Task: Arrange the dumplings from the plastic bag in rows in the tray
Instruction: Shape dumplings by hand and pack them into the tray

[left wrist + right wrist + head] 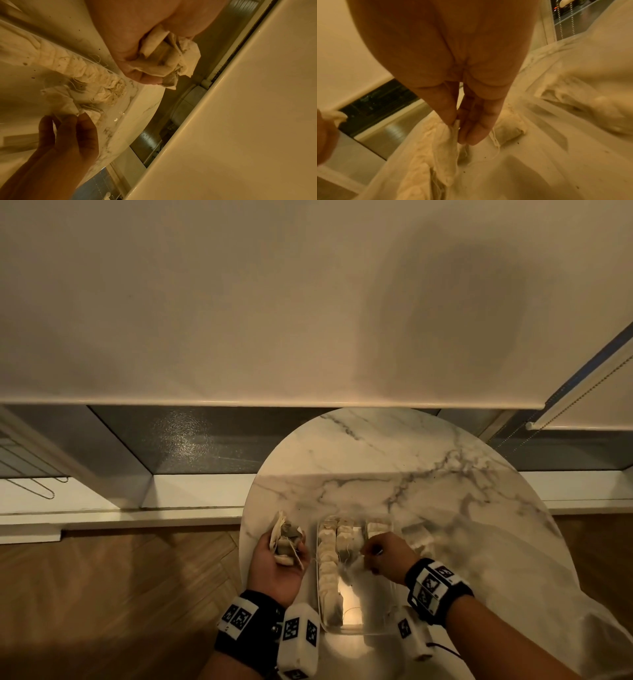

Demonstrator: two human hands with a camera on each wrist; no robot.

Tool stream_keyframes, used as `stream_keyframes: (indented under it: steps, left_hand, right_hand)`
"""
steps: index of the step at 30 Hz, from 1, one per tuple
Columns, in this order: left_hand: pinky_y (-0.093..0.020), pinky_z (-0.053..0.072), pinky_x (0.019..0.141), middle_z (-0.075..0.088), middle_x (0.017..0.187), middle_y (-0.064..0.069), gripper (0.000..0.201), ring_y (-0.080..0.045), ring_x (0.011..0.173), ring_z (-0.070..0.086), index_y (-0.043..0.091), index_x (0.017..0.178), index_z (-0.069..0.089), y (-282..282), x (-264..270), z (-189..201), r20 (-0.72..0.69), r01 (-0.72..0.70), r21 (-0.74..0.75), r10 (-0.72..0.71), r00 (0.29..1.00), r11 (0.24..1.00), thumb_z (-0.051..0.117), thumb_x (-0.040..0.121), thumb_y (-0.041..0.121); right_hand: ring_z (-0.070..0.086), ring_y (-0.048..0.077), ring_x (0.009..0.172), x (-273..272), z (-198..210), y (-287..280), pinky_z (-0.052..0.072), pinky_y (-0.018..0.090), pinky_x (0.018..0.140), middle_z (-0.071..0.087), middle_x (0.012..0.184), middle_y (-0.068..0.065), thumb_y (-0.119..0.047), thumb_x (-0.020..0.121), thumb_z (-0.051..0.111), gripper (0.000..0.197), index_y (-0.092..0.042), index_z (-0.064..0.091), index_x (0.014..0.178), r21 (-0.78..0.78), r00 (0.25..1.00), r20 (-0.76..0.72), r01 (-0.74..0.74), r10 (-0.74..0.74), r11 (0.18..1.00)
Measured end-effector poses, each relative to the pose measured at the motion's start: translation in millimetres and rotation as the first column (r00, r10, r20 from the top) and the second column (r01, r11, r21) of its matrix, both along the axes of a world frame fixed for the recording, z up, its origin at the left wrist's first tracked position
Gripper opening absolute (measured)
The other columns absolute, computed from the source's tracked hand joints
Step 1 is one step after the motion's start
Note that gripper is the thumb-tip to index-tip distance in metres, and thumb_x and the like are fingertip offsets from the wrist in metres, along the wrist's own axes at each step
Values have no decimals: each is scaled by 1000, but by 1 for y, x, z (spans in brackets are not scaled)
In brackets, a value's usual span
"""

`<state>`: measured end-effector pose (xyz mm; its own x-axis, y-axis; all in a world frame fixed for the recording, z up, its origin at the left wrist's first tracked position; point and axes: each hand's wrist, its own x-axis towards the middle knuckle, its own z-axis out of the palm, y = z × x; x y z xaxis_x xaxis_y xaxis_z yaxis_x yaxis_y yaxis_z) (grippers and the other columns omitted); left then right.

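Note:
The dumplings look like small pale pouches with strings. My left hand (pixel 289 546) is palm up, left of the clear tray (pixel 356 631), gripping a bunch of them (pixel 164 59). One full row of pouches (pixel 327 565) lines the tray's left side, with shorter rows (pixel 346 537) at its far end. My right hand (pixel 458 128) is over the middle of the tray, pinching one pouch (pixel 447 155) by its top edge so it hangs beside the left row. More pouches (pixel 418 537) lie inside the clear plastic bag (pixel 573 83) to the right of the tray.
Everything sits on a round marble table (pixel 411 460) whose left edge is close to my left hand. Beyond it are a window sill (pixel 137 518) and a lowered blind (pixel 239 302). Wooden floor (pixel 120 594) lies to the left.

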<state>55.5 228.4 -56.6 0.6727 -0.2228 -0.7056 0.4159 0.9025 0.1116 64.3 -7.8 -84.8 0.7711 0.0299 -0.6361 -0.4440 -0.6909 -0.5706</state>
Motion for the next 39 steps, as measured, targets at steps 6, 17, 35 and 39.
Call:
stream_keyframes:
  steps: [6,17,35,39]
  left_hand:
    - [-23,52,47,64,74,-7,20,-19,75,54,9,89,64,2,-7,0,-8,-24,-10,24,1000,1000,56,89,27]
    - [-24,51,46,65,75,-6,18,-18,75,56,9,89,65,-1,-13,-8,-68,-2,15,3,998,1000,60,81,25]
    - [-30,54,66,70,90,-13,28,-22,74,67,4,100,71,-56,-14,2,16,340,29,-341,940,940,52,94,23]
    - [-28,56,54,70,78,-11,31,-20,62,68,3,85,74,-54,-15,9,16,339,37,-340,940,940,50,95,21]
  right_hand:
    - [68,20,78,11,-14,12,58,26,66,68,90,9,4,92,48,26,-17,63,95,9,997,-69,21,-20,1000]
    - [69,29,72,-6,15,10,56,36,59,66,86,19,5,96,49,14,-5,60,94,512,862,-203,498,-465,700]
    - [68,34,74,-47,74,23,58,43,67,64,100,11,7,85,67,24,-8,63,104,679,900,79,266,-429,684]
    - [71,31,82,-52,66,24,61,45,72,69,104,1,-4,81,77,28,-15,69,105,591,920,189,173,-344,788]
